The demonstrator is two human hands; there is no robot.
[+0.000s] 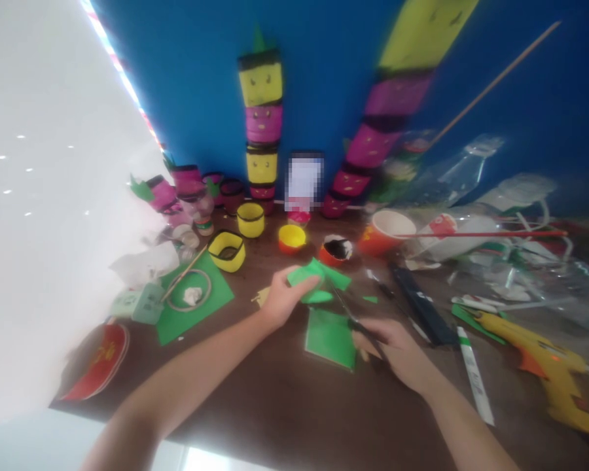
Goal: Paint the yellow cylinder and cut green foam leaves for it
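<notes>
Dark brown tabletop (pixel 255 418) spreads beneath both forearms, with pale floor below its near edge, a white wall to the left and a blue wall (pixel 191 85) behind. The left hand (pixel 287 297) pinches green craft pieces (pixel 310 275) above the middle of the table, thumb pressed on top. The right hand (pixel 390 347) is closed around a pair of dark-handled scissors (pixel 366 328), blades pointing at the green pieces; blur hides how far apart the blades are. The hands are apart from each other.

Counted from near to far: one yellow glue gun (pixel 544 366) and one white marker (pixel 475 379) with a green band, at right; one green square (pixel 330 339) lying flat just below the left hand; one larger green sheet (pixel 174 324) under a ring (pixel 210 291), at left; two black-edged yellow cups (pixel 227 255); one large red paper cup (pixel 385 235); and two tall stacks (pixel 264 121) of yellow and pink faces at the blue wall.
</notes>
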